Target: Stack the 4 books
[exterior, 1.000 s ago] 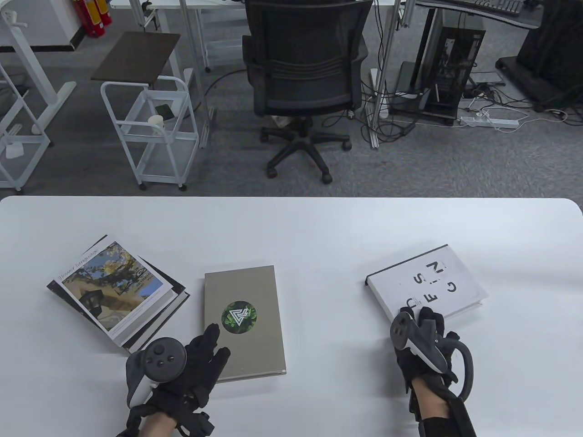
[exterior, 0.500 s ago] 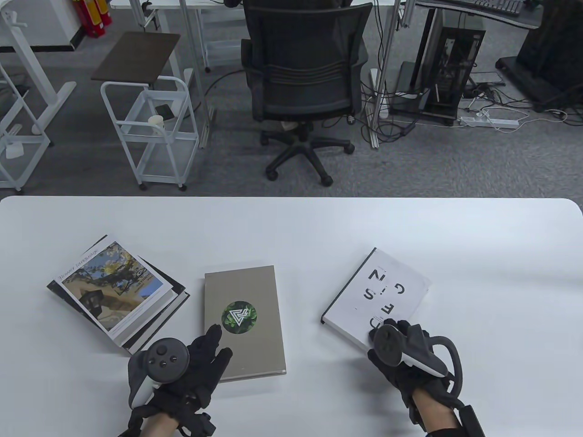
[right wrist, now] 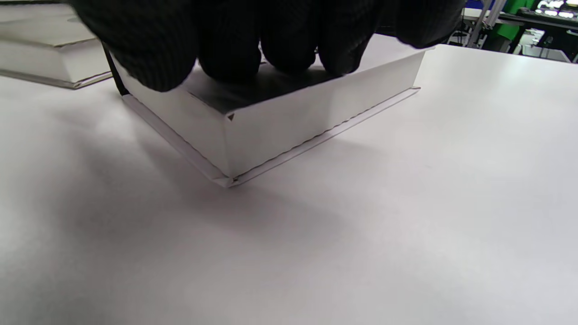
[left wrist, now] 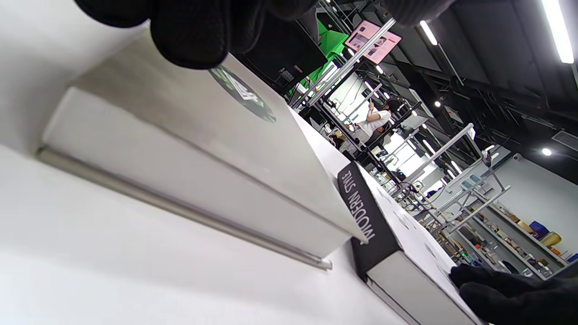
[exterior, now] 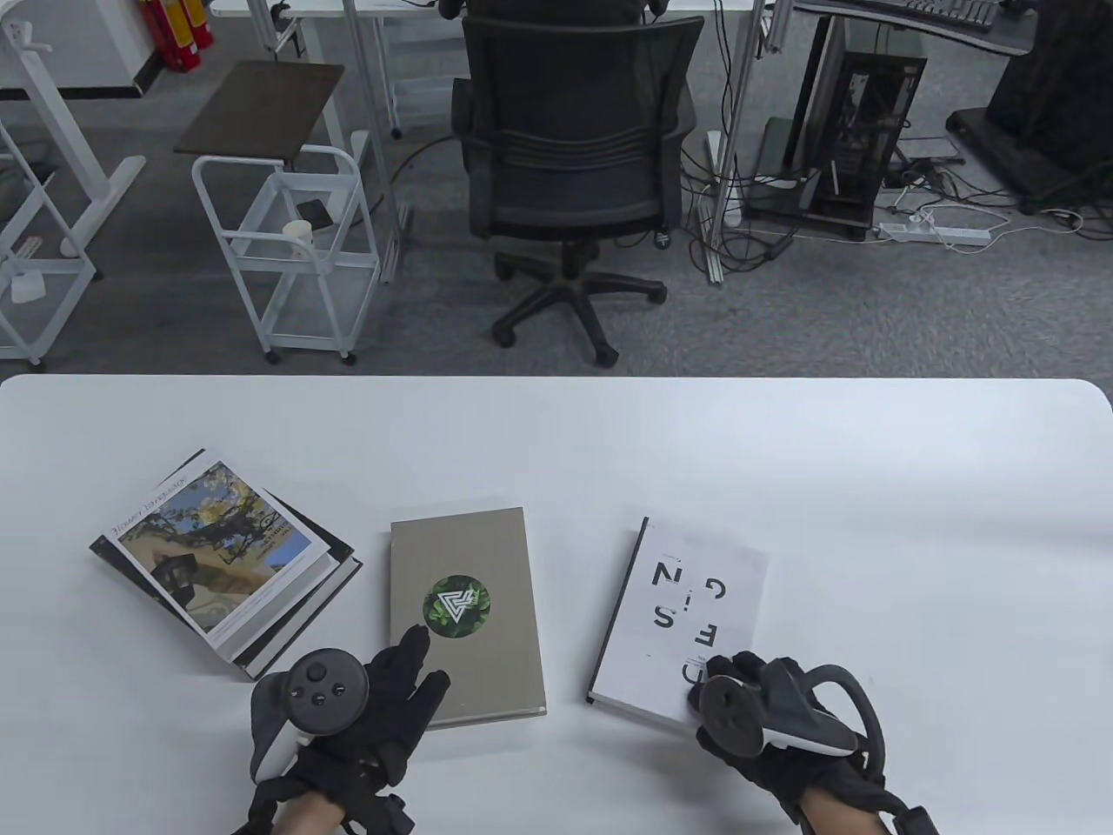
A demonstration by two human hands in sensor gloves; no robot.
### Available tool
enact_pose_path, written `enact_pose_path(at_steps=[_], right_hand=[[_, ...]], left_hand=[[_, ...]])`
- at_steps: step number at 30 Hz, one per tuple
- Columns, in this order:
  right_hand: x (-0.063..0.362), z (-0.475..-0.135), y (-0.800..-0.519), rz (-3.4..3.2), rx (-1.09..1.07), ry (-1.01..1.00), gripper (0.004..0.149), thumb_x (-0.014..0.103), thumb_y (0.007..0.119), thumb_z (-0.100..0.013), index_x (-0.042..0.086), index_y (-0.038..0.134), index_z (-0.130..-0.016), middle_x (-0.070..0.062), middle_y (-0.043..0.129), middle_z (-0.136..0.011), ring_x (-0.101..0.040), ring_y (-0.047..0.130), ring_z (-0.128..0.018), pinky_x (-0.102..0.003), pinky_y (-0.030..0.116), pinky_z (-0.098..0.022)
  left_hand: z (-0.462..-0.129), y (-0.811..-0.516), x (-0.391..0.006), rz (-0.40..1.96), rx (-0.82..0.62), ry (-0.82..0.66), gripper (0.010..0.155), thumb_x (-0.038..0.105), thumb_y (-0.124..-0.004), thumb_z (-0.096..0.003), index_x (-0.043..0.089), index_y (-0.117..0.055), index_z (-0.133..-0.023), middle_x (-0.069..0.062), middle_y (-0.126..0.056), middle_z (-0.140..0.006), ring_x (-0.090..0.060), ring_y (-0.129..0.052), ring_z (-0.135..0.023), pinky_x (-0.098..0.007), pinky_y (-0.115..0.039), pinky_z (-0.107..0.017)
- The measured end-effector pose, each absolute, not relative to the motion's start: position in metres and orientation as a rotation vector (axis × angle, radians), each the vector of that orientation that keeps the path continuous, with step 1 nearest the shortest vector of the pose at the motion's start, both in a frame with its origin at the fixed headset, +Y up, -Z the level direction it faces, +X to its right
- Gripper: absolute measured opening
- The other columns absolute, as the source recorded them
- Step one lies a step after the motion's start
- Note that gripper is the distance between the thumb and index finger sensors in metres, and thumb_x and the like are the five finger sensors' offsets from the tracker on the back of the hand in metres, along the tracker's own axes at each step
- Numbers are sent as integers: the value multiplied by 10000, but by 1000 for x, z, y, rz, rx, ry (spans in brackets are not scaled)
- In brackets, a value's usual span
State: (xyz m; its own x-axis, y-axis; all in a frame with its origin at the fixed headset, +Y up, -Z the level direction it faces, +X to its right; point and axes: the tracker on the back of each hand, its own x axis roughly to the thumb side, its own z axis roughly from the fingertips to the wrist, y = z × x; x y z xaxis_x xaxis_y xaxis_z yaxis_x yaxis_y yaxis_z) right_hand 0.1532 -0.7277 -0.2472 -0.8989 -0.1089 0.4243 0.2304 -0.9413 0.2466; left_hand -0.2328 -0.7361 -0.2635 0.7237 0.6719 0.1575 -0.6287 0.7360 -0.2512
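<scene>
A white book with black letters lies flat right of centre. My right hand presses its fingers on the book's near right corner; the right wrist view shows the fingertips on the cover. A grey book with a round green emblem lies at centre. My left hand rests flat on its near left corner, fingers on the cover. A photo-cover book lies on a dark book at the left.
The white table reaches back to its far edge, with an office chair and a white cart on the floor beyond. In the left wrist view the white book's black spine lies close beside the grey book.
My right hand has slid the white book left and toward me, turning it so its spine faces the grey book. My left hand has stayed on the grey book.
</scene>
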Motion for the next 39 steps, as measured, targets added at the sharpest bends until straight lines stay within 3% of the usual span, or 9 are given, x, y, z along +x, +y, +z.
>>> enact_pose_path(at_steps=[10,17,23,26,28,31,34,39], right_hand=[[146,-245,-725,-2833,-658,-464,433,452,789,-560,325,676,-958,-56,649,-1080,-356,668,-1006,-610,611,-754],[149,-245,-726,-2849,-642,-475,435,435,795,-560,334,669,-964,-48,637,-1088,-351,660,-1011,-605,617,-751],[153,-252,-720,-2998,-512,-663,534,535,730,-570,276,658,-1032,-81,599,-1125,-394,611,-1031,-611,608,-748],[160,-252,-712,-3185,-231,-622,739,575,671,-592,191,386,-1156,-226,566,-1128,-405,781,-884,-447,758,-604],[165,-247,-708,-3305,52,-570,833,588,645,-604,113,246,-1161,-294,545,-1101,-401,815,-804,-390,773,-525],[171,-240,-711,-3438,335,-388,869,591,643,-616,38,241,-1153,-326,575,-1070,-423,824,-767,-392,774,-493],[171,-242,-719,-3433,478,-447,896,607,638,-612,3,248,-1147,-355,532,-1072,-437,786,-783,-389,757,-487],[172,-246,-735,-3412,583,-435,890,632,639,-595,-15,376,-1147,-360,495,-1072,-458,721,-802,-418,718,-517]], left_hand=[[-258,-741,-229,709,-216,-244,714,521,-599,-519,96,-464,-1077,-216,-608,-1003,-391,-800,-792,-611,-649,-599],[-257,-740,-222,742,-225,-269,700,530,-591,-520,84,-529,-1056,-206,-721,-938,-332,-927,-614,-572,-750,-484],[-259,-726,-188,835,-267,-313,706,547,-583,-521,84,-543,-1053,-217,-713,-959,-341,-992,-551,-568,-800,-427],[-265,-717,-159,810,-312,-359,708,561,-571,-523,96,-544,-1056,-207,-716,-964,-327,-996,-563,-554,-808,-433],[-272,-715,-143,857,-368,-360,724,570,-561,-527,102,-487,-1075,-207,-677,-990,-332,-969,-624,-554,-792,-470],[-285,-719,-121,1005,-472,-315,755,575,-557,-530,98,-394,-1092,-221,-597,-1024,-342,-935,-672,-558,-770,-502],[-294,-725,-105,988,-535,-267,776,577,-555,-532,76,-354,-1090,-244,-531,-1037,-330,-949,-638,-552,-780,-479],[-299,-734,-89,813,-480,-199,811,585,-577,-519,-49,-472,-1013,-342,-658,-936,-291,-1100,-419,-510,-899,-307]])
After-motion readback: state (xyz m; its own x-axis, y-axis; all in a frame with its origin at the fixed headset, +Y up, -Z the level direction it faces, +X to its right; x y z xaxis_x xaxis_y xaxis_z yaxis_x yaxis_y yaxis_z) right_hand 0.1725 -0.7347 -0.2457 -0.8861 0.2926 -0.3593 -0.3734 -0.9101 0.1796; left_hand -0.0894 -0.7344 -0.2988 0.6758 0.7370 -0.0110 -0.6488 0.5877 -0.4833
